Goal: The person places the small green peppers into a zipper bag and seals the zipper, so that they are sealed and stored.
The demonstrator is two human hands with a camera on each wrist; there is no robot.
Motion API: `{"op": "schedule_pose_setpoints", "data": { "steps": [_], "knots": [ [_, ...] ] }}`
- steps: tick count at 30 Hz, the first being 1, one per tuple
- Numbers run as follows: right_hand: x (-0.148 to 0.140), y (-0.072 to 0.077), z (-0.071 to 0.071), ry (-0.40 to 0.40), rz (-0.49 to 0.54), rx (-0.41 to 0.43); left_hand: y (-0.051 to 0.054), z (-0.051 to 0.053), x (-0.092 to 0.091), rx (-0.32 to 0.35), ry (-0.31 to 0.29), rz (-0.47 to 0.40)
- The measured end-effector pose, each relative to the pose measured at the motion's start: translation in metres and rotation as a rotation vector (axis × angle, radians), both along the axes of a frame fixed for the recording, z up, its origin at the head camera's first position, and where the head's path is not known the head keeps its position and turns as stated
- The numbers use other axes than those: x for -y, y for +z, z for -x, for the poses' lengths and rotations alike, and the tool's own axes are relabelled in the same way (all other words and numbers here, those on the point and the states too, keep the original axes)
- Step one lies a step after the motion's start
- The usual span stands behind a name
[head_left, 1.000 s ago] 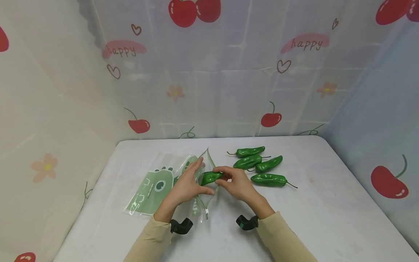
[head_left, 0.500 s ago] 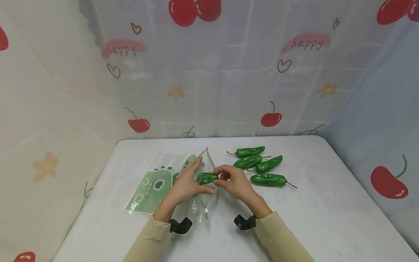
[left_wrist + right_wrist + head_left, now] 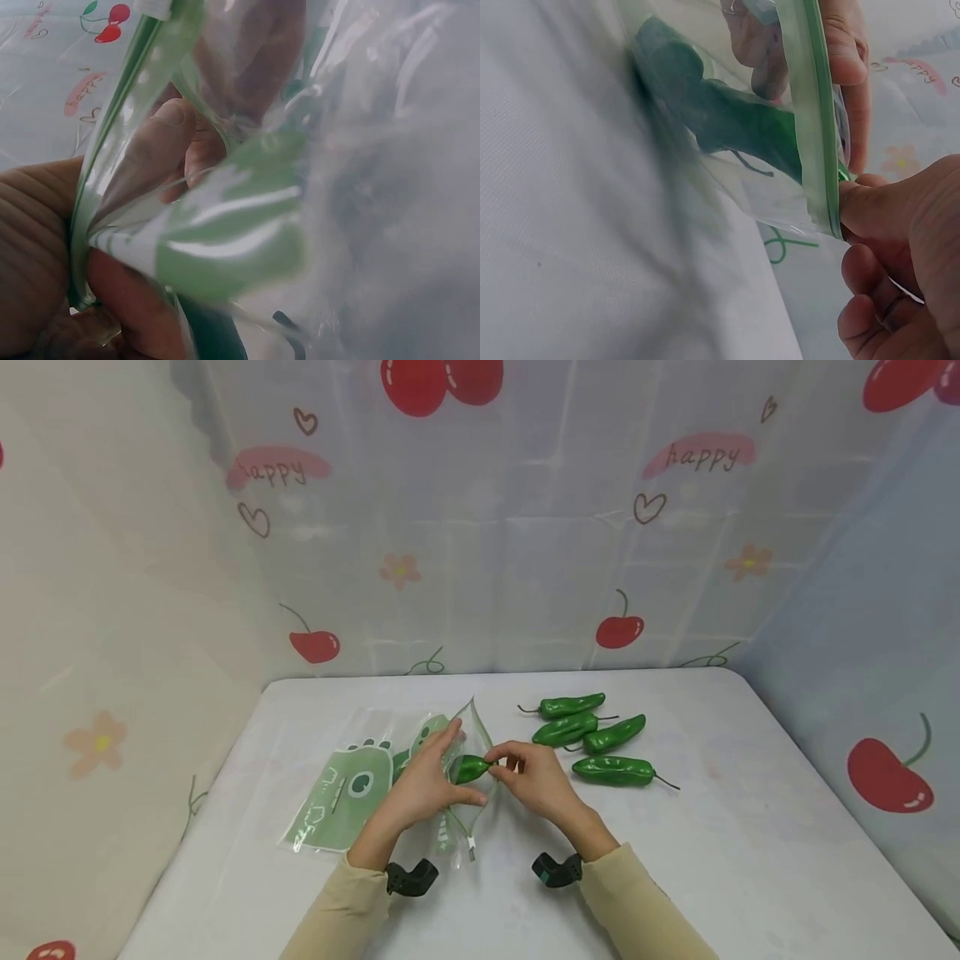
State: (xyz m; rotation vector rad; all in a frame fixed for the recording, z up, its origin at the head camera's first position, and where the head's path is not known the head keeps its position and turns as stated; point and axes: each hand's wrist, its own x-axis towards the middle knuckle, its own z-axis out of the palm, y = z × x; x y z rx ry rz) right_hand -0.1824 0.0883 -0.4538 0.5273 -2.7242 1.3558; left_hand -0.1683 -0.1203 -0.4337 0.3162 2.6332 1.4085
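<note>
My left hand (image 3: pixel 422 787) has its fingers and thumb spread straight at the mouth of a clear zip bag (image 3: pixel 815 112) with a green print, keeping the mouth apart. My right hand (image 3: pixel 540 782) pinches a green chili pepper (image 3: pixel 470 768) by its stem end, with the pepper's body within the bag mouth. In the right wrist view, green peppers (image 3: pixel 754 127) show through the plastic, one thin stem among them; how many is unclear. The left wrist view is mostly filled by plastic and the bag's green zip edge (image 3: pixel 120 97).
Several green chili peppers (image 3: pixel 613 770) lie on the white table (image 3: pixel 750 827) right of the bag. A flat bag with a green one-eyed print (image 3: pixel 341 806) lies on the left. Patterned cloth (image 3: pixel 510 552) stands behind and at both sides.
My right hand has moved slightly left, carrying the pepper further into the bag. Its fingertips now pinch nearer the stem end. My left hand has stayed almost in place.
</note>
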Motion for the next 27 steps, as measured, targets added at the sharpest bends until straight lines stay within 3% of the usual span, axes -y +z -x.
{"op": "schedule_pose_setpoints", "data": {
  "steps": [27],
  "knots": [
    [-0.010,-0.002,0.006,-0.003,0.043,-0.071,-0.003,0.004,0.004,-0.001,0.010,0.009]
  ]
}}
